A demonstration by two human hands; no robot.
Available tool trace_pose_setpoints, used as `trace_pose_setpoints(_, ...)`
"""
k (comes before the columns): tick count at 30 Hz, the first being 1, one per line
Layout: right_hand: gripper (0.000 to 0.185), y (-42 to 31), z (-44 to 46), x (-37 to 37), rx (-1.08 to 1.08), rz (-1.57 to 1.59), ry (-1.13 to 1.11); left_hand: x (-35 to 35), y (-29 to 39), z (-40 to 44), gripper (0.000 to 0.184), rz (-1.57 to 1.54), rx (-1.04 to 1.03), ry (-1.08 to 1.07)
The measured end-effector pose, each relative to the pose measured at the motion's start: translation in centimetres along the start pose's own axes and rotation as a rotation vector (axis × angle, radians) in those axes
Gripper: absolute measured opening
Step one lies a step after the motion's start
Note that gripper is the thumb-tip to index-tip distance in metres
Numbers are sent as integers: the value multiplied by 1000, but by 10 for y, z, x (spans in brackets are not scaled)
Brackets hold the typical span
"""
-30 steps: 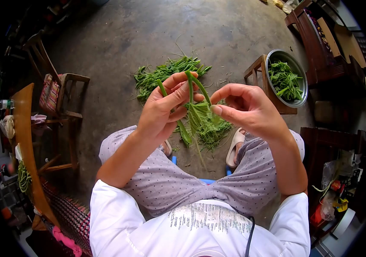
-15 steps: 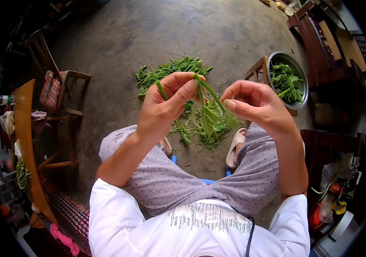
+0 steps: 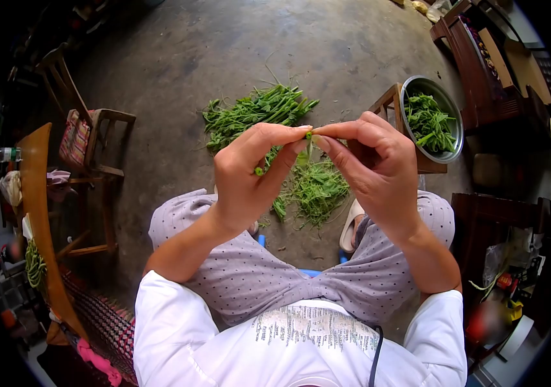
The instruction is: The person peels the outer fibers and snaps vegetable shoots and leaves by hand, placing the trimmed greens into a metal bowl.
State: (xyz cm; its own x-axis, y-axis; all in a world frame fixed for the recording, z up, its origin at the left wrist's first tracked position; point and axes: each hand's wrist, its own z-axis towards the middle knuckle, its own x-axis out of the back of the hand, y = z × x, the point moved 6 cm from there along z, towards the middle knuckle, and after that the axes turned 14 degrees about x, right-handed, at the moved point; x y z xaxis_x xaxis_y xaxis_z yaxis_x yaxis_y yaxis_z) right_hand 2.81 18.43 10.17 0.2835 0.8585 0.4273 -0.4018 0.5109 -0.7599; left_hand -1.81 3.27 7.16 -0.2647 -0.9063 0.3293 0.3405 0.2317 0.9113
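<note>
Stem (image 3: 309, 136) is held up between both hands, above the floor (image 3: 224, 58). Its end is pinched by the thumb and forefinger of the left hand (image 3: 246, 174) (a second stem (image 3: 259, 171) is gripped lower in the same hand), and the closed thumb and forefinger of the right hand (image 3: 380, 169) are set on that end too. Below, trimmings (image 3: 319, 191) are heaped; beyond, a pile (image 3: 250, 116) of greens is seen. On a stool (image 3: 431, 166), more greens are contained in a bowl (image 3: 462, 129).

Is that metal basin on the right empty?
Not empty: leafy green stems lie heaped inside the basin, though part of its inner wall shows bare.
</note>
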Motion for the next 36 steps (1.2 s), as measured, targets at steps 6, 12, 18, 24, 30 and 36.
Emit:
trace_pose_setpoints(6,8,-1,0,-3,10,-2,-10,1,7,-2,25,84,-186,70)
trace_pose_setpoints(12,7,-1,-1,-6,10,-7,-3,-1,7,-4,29,132,-325,122)
trace_pose_setpoints(18,7,2,-1,-10,3,23,60,-1,8,-2,25,115,-204,90)
trace_pose_setpoints(24,7,16,-7,-14,-191,235,-3,-6,-18,5,17,-397,223,-58)
trace_pose_setpoints(30,12,24,-4,-5,-265,666,36,0,-44,11,22,-780,501,-263)
trace_pose_setpoints(36,17,40,-2,27,-192,1173,32,1,-55,12,22,-940,666,-297)
